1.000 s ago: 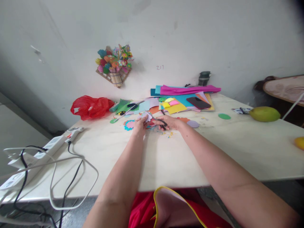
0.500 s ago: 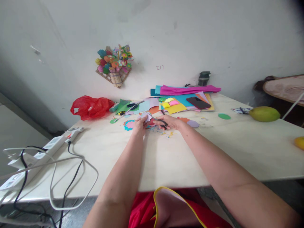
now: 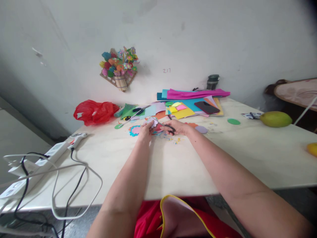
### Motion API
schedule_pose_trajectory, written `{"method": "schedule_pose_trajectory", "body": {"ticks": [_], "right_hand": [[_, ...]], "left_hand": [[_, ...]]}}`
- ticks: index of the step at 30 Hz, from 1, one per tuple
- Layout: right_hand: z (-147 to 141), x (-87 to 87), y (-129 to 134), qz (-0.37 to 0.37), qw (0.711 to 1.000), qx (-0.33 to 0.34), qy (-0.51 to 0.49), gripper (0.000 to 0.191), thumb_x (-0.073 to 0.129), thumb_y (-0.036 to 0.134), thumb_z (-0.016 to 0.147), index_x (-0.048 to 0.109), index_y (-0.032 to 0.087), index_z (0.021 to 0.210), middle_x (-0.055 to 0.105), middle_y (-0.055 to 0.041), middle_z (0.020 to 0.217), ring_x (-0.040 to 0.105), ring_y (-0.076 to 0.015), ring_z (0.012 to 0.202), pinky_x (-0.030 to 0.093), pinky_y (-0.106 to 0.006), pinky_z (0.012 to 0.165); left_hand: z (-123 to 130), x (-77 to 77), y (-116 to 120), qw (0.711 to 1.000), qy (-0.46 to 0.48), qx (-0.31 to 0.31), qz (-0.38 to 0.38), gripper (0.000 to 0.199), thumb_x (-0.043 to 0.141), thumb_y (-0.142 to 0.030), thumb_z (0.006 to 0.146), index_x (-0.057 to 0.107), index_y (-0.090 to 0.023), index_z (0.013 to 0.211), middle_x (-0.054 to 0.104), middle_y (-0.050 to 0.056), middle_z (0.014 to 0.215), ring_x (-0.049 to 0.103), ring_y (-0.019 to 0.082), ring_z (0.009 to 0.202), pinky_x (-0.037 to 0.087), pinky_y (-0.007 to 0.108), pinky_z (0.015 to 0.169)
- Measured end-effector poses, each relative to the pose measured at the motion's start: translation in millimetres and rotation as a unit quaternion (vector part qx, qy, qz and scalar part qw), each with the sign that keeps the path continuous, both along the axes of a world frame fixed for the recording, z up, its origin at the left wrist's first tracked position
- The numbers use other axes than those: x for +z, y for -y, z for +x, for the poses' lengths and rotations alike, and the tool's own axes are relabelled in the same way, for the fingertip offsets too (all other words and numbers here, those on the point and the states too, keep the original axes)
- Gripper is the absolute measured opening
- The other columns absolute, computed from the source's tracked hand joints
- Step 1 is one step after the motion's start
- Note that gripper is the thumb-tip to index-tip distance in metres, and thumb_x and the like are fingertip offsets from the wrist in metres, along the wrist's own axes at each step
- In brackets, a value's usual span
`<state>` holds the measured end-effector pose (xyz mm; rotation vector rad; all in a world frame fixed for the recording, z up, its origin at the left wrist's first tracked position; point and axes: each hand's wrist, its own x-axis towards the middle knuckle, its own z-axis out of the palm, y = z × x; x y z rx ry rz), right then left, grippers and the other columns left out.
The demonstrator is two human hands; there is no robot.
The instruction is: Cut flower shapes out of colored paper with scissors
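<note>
Between the fingers of my left hand (image 3: 147,128) is a lilac paper piece (image 3: 154,122) with a scalloped edge. My right hand (image 3: 177,127) is closed round the black handles of a pair of scissors (image 3: 170,129), whose blades point left and meet the lilac paper. Left of my hands lies a scalloped pink and blue paper shape (image 3: 135,130). Under the scissors I see a red paper piece (image 3: 158,127), partly covered. Small paper scraps (image 3: 177,140) are scattered on the table below my right hand. A lilac paper disc (image 3: 201,129) lies just right of my right wrist.
Behind my hands are coloured paper sheets (image 3: 187,113), a phone (image 3: 207,107) and a second pair of scissors (image 3: 140,109). A red plastic bag (image 3: 95,111) sits at the left, a power strip (image 3: 53,151) with loose cables nearer. A green-yellow fruit (image 3: 275,119) lies at the right.
The scissors have shifted very slightly at the edge of the lilac paper. Both hands keep nearly the same place, and nothing else has visibly moved.
</note>
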<state>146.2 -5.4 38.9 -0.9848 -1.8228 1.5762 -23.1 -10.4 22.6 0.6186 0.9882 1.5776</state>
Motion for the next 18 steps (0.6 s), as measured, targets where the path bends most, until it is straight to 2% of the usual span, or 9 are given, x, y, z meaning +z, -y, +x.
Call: {"method": "schedule_pose_trajectory", "body": {"ticks": [8, 15, 18], "right_hand": [[0.7, 1.3, 0.0, -0.01, 1.0, -0.007, -0.002, 0.031, 0.077, 0.032, 0.077, 0.057, 0.013, 0.063, 0.055, 0.0029, 0.048, 0.041, -0.0037, 0.034, 0.029, -0.016, 0.033], [1.7, -2.6, -3.9, -0.003, 1.0, 0.0, -0.011, 0.033, 0.079, 0.033, 0.075, 0.056, 0.014, 0.062, 0.054, 0.003, 0.047, 0.042, -0.0042, 0.035, 0.029, -0.016, 0.033], [1.8, -2.2, -3.2, 0.001, 1.0, -0.008, -0.003, 0.032, 0.079, 0.032, 0.076, 0.057, 0.014, 0.063, 0.055, 0.0022, 0.048, 0.042, -0.0042, 0.035, 0.029, -0.016, 0.033]], "left_hand": [[-0.3, 0.5, 0.8, 1.0, -0.004, -0.007, 0.009, 0.014, 0.078, -0.009, 0.072, 0.064, -0.013, 0.068, 0.068, 0.003, 0.065, 0.066, 0.012, 0.059, 0.057, 0.021, 0.059], [-2.2, -3.3, -2.0, 1.0, -0.011, -0.01, 0.017, 0.012, 0.079, -0.012, 0.072, 0.067, -0.012, 0.074, 0.07, 0.004, 0.071, 0.068, 0.014, 0.065, 0.059, 0.026, 0.066], [-2.4, -2.5, -1.1, 1.0, -0.01, -0.015, 0.019, 0.01, 0.077, -0.011, 0.073, 0.067, -0.012, 0.074, 0.07, 0.005, 0.071, 0.068, 0.014, 0.064, 0.058, 0.025, 0.065]]}}
